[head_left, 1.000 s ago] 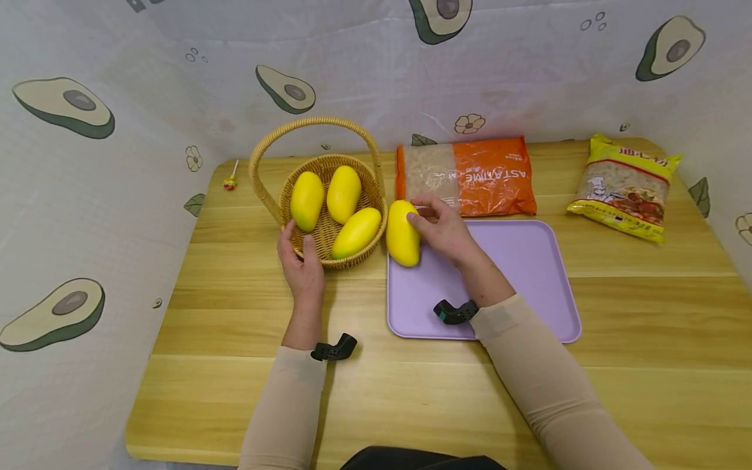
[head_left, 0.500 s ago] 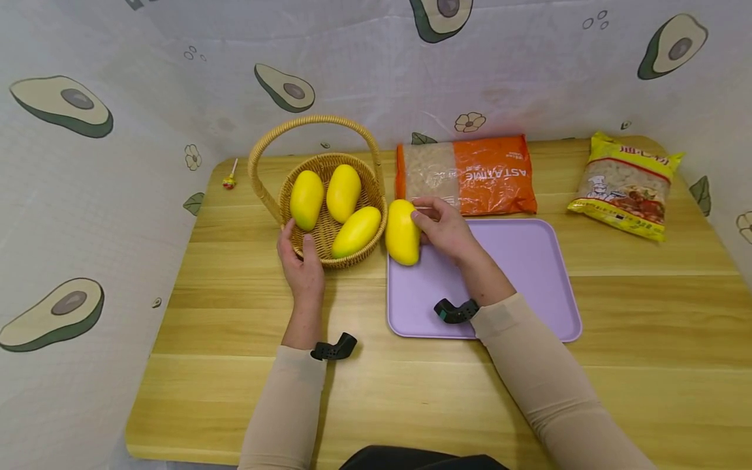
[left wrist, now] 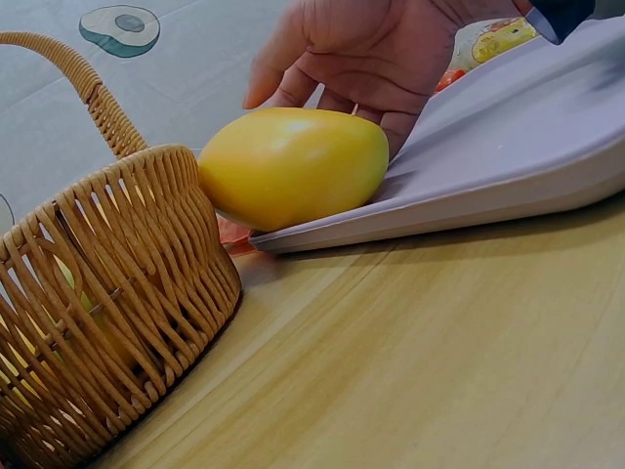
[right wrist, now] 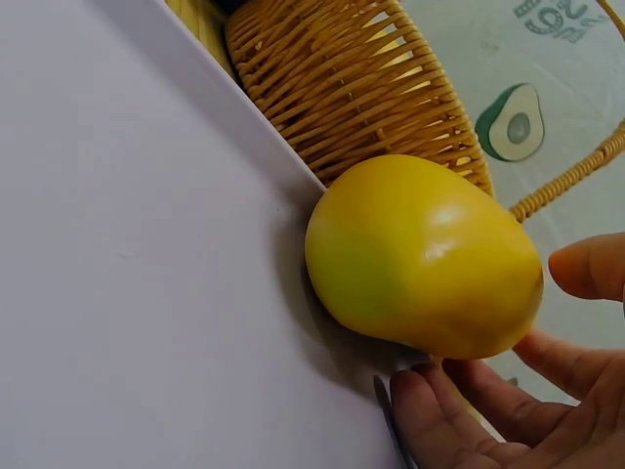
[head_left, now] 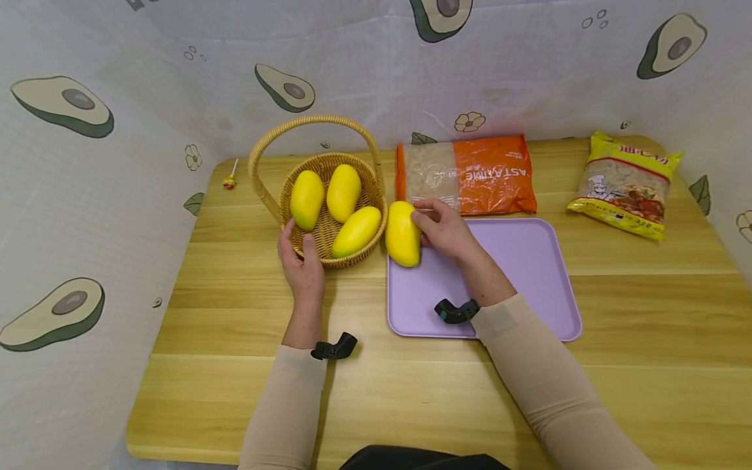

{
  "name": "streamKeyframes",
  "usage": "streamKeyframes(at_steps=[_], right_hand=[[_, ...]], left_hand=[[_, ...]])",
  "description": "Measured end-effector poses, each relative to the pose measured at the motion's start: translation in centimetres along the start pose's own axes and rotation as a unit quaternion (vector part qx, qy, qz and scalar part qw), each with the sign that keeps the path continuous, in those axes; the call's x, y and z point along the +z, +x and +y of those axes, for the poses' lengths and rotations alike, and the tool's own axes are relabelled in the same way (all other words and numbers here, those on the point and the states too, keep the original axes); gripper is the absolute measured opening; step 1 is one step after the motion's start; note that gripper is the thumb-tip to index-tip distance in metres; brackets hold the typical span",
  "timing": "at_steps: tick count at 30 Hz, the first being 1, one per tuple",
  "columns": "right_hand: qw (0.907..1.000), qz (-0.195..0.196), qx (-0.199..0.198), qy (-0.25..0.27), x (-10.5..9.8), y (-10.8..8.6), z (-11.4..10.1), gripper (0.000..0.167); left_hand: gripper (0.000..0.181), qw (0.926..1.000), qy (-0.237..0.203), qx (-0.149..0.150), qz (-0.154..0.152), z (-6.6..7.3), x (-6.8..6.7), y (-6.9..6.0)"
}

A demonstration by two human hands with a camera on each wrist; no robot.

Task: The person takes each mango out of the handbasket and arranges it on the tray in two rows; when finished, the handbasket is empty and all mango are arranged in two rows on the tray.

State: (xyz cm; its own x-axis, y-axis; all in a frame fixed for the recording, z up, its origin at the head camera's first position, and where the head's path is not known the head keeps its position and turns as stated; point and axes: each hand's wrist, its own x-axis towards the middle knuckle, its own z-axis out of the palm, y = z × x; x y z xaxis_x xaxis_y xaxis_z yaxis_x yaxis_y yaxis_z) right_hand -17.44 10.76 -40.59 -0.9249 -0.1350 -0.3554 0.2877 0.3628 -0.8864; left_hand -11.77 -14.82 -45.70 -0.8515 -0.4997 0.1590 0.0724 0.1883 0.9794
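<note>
A wicker basket (head_left: 326, 232) holds three yellow mangoes. In the head view my left hand (head_left: 302, 274) grips its front-left rim, thumb inside and fingers outside. Another mango (head_left: 403, 234) lies at the upper-left edge of a lilac tray (head_left: 517, 274), beside the basket. My right hand (head_left: 446, 232) touches that mango's right end with relaxed, spread fingers. In the right wrist view its thumb (right wrist: 591, 266) stands slightly apart from the mango, while fingertips meet its lower side. The left wrist view shows the mango (left wrist: 293, 166) over the tray's rim and against the basket (left wrist: 127, 283).
An orange pasta bag (head_left: 496, 176) lies behind the tray. At the back right is a yellow food packet (head_left: 625, 186). A small lollipop (head_left: 230, 179) lies at the table's back left. The basket's tall handle (head_left: 317, 121) arches over it.
Almost nothing differs. My right hand and the mango at the tray's edge have shifted very slightly toward me. The left hand and basket stay in place.
</note>
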Motion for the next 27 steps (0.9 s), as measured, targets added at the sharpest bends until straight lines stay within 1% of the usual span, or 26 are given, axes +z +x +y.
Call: streamKeyframes(at_steps=[3, 6, 9, 11, 12, 14, 15, 17, 19, 21, 24, 27], right_hand=[[0.9999, 0.005, -0.009, 0.006, -0.1, -0.2, 0.0, 0.048], [0.9992, 0.028, -0.027, -0.008, -0.3, -0.5, -0.3, 0.049], [0.9961, 0.058, -0.047, -0.047, -0.5, -1.2, -0.9, 0.05], [0.9919, 0.072, -0.064, -0.083, -0.7, -1.9, -1.5, 0.051], [0.9896, 0.074, -0.073, -0.099, -0.8, -2.4, -1.8, 0.052], [0.9842, 0.07, -0.103, -0.126, -0.9, -3.3, -2.4, 0.053], [0.9803, 0.064, -0.12, -0.143, -1.0, -3.7, -2.6, 0.054], [0.9695, 0.045, -0.161, -0.179, -0.8, -4.7, -3.1, 0.056], [0.9562, 0.021, -0.203, -0.21, -0.6, -5.5, -3.3, 0.057], [0.9429, -0.011, -0.235, -0.236, -0.2, -6.1, -3.5, 0.058], [0.926, -0.066, -0.269, -0.256, 0.7, -6.5, -3.8, 0.06], [0.9068, -0.114, -0.293, -0.28, 1.6, -6.1, -4.7, 0.062]], left_hand=[[0.044, 1.0, 0.002, 0.001, 0.0, 0.0, 0.0, -0.1], [0.045, 1.0, -0.001, -0.003, -0.002, 0.0, 0.0, -0.1], [0.045, 1.0, -0.007, -0.003, -0.001, 0.0, 0.0, -0.1], [0.045, 1.0, -0.009, -0.002, 0.002, -0.1, 0.1, -0.1], [0.045, 1.0, -0.008, -0.001, 0.005, -0.1, 0.1, -0.1], [0.045, 0.9999, -0.008, 0.001, 0.008, -0.1, 0.1, -0.1], [0.044, 0.9999, -0.008, 0.002, 0.009, -0.2, 0.1, -0.1], [0.044, 0.9999, -0.01, 0.003, 0.01, -0.2, 0.1, -0.1], [0.044, 0.9999, -0.011, 0.002, 0.009, -0.2, 0.1, -0.1], [0.044, 0.9999, -0.012, 0.0, 0.007, -0.1, 0.0, -0.1], [0.045, 0.9999, -0.012, -0.001, 0.004, -0.1, -0.1, -0.1], [0.045, 0.9999, -0.009, 0.003, 0.005, -0.1, 0.0, 0.0]])
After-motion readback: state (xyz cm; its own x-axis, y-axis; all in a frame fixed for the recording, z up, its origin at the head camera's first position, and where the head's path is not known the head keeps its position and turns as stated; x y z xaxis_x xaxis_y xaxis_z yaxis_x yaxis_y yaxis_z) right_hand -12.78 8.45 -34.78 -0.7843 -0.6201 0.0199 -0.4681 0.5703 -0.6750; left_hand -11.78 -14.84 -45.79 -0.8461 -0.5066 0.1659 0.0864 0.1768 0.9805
